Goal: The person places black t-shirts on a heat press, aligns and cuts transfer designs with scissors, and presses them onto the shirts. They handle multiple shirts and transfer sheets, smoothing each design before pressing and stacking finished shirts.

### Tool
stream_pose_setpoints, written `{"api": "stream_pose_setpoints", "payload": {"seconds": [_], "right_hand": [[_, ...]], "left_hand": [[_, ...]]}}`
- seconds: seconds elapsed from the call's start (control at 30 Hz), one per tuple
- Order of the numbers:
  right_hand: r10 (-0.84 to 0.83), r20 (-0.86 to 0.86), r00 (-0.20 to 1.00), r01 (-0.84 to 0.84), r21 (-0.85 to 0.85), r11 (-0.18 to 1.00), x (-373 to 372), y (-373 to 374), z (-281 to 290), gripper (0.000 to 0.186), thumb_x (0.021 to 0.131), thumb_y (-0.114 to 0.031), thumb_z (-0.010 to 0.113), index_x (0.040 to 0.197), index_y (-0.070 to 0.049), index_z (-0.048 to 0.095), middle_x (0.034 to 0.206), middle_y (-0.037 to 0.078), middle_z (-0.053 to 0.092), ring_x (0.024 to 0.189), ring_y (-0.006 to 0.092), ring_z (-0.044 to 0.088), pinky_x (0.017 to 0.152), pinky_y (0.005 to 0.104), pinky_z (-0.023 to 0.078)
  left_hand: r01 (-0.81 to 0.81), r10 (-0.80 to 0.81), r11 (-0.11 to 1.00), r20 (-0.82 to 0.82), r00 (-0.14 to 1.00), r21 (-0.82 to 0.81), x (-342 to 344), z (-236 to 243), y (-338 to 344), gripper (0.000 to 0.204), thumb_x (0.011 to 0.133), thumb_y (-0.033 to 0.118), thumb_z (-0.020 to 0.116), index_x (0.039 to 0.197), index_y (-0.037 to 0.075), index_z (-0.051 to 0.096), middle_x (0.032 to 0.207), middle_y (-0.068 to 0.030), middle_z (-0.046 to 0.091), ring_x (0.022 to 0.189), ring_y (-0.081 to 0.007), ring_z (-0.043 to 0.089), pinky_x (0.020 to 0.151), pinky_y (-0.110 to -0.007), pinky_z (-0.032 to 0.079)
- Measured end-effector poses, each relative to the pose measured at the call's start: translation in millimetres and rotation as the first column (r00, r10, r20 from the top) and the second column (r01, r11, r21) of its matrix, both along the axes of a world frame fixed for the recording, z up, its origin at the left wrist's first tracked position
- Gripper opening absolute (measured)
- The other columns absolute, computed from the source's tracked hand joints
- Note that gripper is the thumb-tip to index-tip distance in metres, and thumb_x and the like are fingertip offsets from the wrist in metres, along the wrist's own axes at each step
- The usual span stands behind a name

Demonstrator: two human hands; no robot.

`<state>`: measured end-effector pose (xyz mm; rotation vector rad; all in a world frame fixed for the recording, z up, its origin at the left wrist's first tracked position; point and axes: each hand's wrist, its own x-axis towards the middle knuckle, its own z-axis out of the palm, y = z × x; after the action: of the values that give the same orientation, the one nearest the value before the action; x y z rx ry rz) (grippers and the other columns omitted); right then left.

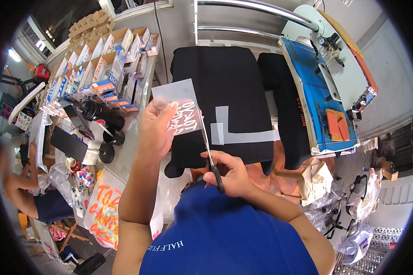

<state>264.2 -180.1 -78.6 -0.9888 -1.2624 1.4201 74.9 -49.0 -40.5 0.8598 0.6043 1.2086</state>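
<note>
1. While L hand (157, 130) pinches the film (179, 107) up over the black shirt (225, 91), R hand (227, 172) is closed round scissors (209, 153), blades at film's right edge.
2. Cut looks just begun; lettering uncut from sheet.
3. Strips (236, 130) already on shirt.

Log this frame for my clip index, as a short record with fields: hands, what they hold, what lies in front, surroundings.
left hand: left hand holds up a clear film sheet with white lettering
right hand: right hand grips scissors, blades raised along the sheet's right edge
in front: black garment spread over a press platen, with pale film strips lying on it
right side: heat press with blue bed
left side: open cardboard boxes in rows on a cluttered table
far left: another person, seated
</note>
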Motion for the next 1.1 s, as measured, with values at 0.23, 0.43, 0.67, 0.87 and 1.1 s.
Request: {"api": "stream_pose_setpoints", "payload": {"seconds": [0.23, 0.43, 0.67, 0.87, 1.1], "right_hand": [[-0.009, -0.023, 1.0, 0.009, -0.002, 1.0, -3.7, 0.7, -1.0, 0.047, 0.086, -0.015, 0.081, 0.125, 0.002, 0.06, 0.076, 0.001, 0.063, 0.067, 0.0054, 0.062, 0.061, 0.0227, 0.05], [-0.016, 0.027, 1.0, 0.018, -0.064, 0.998, -4.8, 0.0, -2.2, 0.044, 0.085, -0.013, 0.082, 0.122, 0.001, 0.061, 0.072, 0.001, 0.065, 0.064, 0.0046, 0.061, 0.058, 0.0222, 0.048], [-0.043, 0.017, 0.999, 0.045, -0.151, 0.988, -7.9, -1.2, -2.4, 0.044, 0.085, -0.017, 0.083, 0.12, 0.0, 0.062, 0.07, 0.0, 0.065, 0.06, 0.004, 0.058, 0.055, 0.0222, 0.047], [-0.112, -0.065, 0.992, 0.104, -0.116, 0.988, -5.7, 4.8, -10.9, 0.045, 0.086, -0.019, 0.082, 0.121, -0.001, 0.061, 0.069, -0.002, 0.06, 0.06, 0.004, 0.058, 0.055, 0.0223, 0.047], [-0.118, 0.04, 0.992, 0.123, -0.168, 0.978, -5.4, 2.0, -2.0, 0.045, 0.086, -0.019, 0.083, 0.12, -0.001, 0.061, 0.068, 0.001, 0.062, 0.058, 0.0048, 0.058, 0.052, 0.0227, 0.047]], "left_hand": [[0.003, -0.003, 1.0, 0.008, 1.0, 0.01, -2.1, 0.2, -1.6, 0.022, 0.099, 0.008, 0.055, 0.112, -0.009, 0.06, 0.105, -0.0241, 0.07, 0.095, -0.0389, 0.073, 0.086, -0.053, 0.061], [-0.028, 0.028, 1.0, -0.036, 0.999, -0.012, -3.7, 1.9, -3.6, 0.02, 0.099, 0.007, 0.054, 0.111, -0.008, 0.059, 0.106, -0.0246, 0.069, 0.095, -0.0394, 0.073, 0.084, -0.051, 0.062], [-0.013, 0.013, 1.0, -0.061, 0.998, -0.004, -1.8, -7.1, -5.2, 0.02, 0.099, 0.006, 0.055, 0.114, -0.008, 0.058, 0.107, -0.0243, 0.069, 0.096, -0.0367, 0.073, 0.085, -0.048, 0.062], [-0.007, 0.005, 1.0, -0.146, 0.989, -0.014, 11.6, -11.5, -18.3, 0.02, 0.099, 0.003, 0.054, 0.116, -0.008, 0.057, 0.107, -0.0242, 0.069, 0.096, -0.0334, 0.073, 0.084, -0.044, 0.062], [0.036, -0.039, 0.999, -0.111, 0.993, -0.029, 9.7, -13.6, -19.2, 0.02, 0.099, 0.005, 0.057, 0.115, -0.007, 0.059, 0.105, -0.0205, 0.07, 0.092, -0.0281, 0.073, 0.081, -0.042, 0.063]]}}
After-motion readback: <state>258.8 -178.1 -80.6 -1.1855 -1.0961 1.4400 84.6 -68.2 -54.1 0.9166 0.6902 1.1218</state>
